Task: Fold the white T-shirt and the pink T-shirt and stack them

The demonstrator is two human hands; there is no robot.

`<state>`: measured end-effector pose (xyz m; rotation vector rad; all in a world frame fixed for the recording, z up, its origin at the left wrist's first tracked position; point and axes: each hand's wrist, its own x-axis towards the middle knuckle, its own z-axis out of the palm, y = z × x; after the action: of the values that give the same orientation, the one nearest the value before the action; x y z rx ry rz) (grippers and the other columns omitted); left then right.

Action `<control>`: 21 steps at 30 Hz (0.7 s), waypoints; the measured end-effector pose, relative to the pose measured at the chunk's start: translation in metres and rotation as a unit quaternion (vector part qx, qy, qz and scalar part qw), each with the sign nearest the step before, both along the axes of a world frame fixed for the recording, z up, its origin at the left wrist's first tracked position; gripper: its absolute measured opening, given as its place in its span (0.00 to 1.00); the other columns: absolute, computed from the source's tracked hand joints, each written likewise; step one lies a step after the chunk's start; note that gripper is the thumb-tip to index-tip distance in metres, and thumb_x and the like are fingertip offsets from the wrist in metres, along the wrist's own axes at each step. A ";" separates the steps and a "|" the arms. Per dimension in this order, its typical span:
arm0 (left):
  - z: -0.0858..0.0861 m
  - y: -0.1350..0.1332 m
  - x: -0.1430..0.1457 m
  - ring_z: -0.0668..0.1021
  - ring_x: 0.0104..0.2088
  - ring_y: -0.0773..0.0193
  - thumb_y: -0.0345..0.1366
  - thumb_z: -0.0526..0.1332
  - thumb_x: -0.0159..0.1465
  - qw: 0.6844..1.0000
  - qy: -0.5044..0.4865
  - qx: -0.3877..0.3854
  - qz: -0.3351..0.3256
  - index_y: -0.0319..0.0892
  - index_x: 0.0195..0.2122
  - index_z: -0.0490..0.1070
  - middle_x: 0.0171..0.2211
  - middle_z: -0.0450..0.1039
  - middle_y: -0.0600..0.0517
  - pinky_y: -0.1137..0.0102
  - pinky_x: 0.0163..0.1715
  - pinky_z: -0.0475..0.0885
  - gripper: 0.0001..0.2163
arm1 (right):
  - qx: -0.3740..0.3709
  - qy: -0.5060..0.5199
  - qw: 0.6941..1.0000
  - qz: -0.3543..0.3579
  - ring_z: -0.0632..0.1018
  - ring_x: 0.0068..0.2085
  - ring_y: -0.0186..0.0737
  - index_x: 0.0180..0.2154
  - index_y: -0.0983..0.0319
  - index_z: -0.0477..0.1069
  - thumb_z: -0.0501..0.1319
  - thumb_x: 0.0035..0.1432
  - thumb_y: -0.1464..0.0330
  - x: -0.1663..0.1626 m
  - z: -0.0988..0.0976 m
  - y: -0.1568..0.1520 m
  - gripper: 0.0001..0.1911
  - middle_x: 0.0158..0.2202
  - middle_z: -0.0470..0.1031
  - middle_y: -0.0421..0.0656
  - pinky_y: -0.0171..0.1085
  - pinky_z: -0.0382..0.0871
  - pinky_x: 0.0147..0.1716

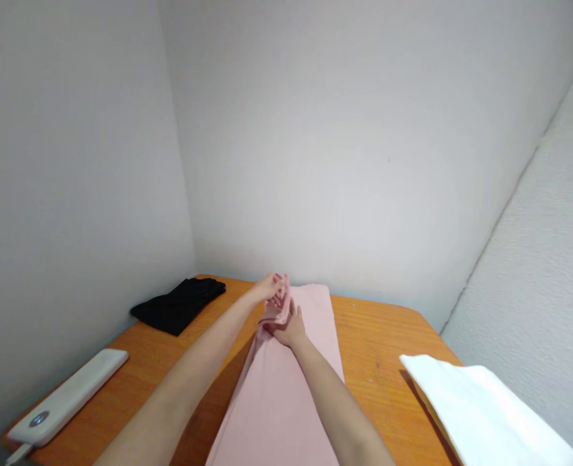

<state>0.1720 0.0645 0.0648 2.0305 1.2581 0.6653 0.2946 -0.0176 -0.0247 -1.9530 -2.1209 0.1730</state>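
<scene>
A long piece of pink cloth (286, 401), folded lengthwise, stretches from the near edge of the view to the back of the table. Near its far end, my left hand (271, 287) pinches a raised fold of the cloth and holds it up. Just below and to the right, my right hand (291, 329) lies on the cloth with its fingers stretched out. The lifted fold partly covers the thumb side of that hand. Whether the cloth is a garment, I cannot tell.
On the wooden table (378, 356), a folded black cloth (177, 305) lies at the back left. A white oblong device (70, 395) with a round button and a cable sits at the left edge. White cloth (480, 408) lies at the right. Walls stand behind and on both sides.
</scene>
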 end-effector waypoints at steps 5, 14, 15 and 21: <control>-0.019 -0.036 -0.014 0.76 0.48 0.61 0.35 0.54 0.68 0.994 0.027 0.095 -0.048 0.38 0.48 0.69 0.47 0.74 0.45 0.69 0.50 0.70 0.11 | -0.070 -0.019 0.997 -0.026 0.50 0.70 0.60 0.68 0.63 0.51 0.56 0.59 0.52 0.056 0.003 -0.038 0.42 0.71 0.46 0.53 0.55 0.47 0.64; -0.090 -0.076 -0.043 0.75 0.48 0.62 0.24 0.57 0.61 0.980 0.114 0.140 -0.084 0.41 0.50 0.71 0.46 0.70 0.46 0.69 0.52 0.69 0.16 | -0.090 -0.034 0.992 -0.077 0.46 0.70 0.60 0.69 0.64 0.50 0.50 0.63 0.50 0.099 0.000 -0.078 0.39 0.71 0.44 0.53 0.56 0.41 0.66; -0.094 -0.076 -0.043 0.75 0.48 0.63 0.23 0.55 0.62 0.979 0.122 0.145 -0.073 0.41 0.50 0.72 0.46 0.70 0.46 0.70 0.52 0.69 0.16 | -0.086 -0.030 0.994 -0.069 0.45 0.71 0.59 0.69 0.63 0.49 0.49 0.63 0.48 0.094 -0.003 -0.080 0.40 0.72 0.42 0.52 0.55 0.41 0.66; -0.095 -0.083 -0.047 0.72 0.50 0.59 0.27 0.54 0.65 0.968 0.169 0.186 -0.030 0.43 0.48 0.72 0.45 0.68 0.46 0.65 0.53 0.67 0.13 | -0.053 -0.008 0.997 -0.052 0.39 0.71 0.56 0.70 0.59 0.47 0.46 0.64 0.44 0.073 -0.015 -0.090 0.41 0.72 0.38 0.48 0.55 0.33 0.67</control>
<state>0.1248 -0.0188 -0.0305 2.5671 1.3283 0.5752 0.3680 -0.1079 -0.0398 -2.1253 -2.0517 0.2565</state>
